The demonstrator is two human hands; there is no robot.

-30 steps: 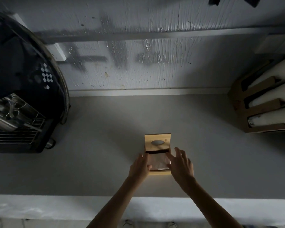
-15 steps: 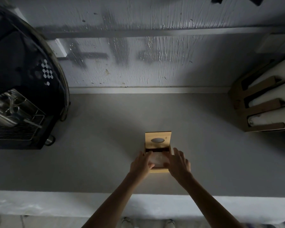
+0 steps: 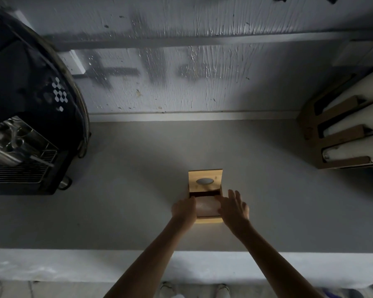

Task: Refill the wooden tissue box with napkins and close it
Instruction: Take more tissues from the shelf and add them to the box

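I see my left hand (image 3: 184, 209) curled against the left wall of the small square light-wood tissue box (image 3: 209, 220), fingers bent inward over the rim; whether it actually grips the wall I cannot tell. My right hand (image 3: 235, 208) is released, fingers spread flat, its thumb side touching the right rim of the box. Between the two hands lies the pale stack of napkins (image 3: 208, 206), sitting inside the box just below the rim. The hinged wooden lid with its oval slot (image 3: 205, 179) stands upright at the far edge, so the box is open. The box rests on the grey bench (image 3: 138, 190), near its front edge and well apart from everything else. At the far left stands a black espresso machine with a steel drip grate (image 3: 26, 136). At the far right a brown cardboard rack holding white paper rolls (image 3: 342, 138) leans beside the textured white wall (image 3: 181, 61).
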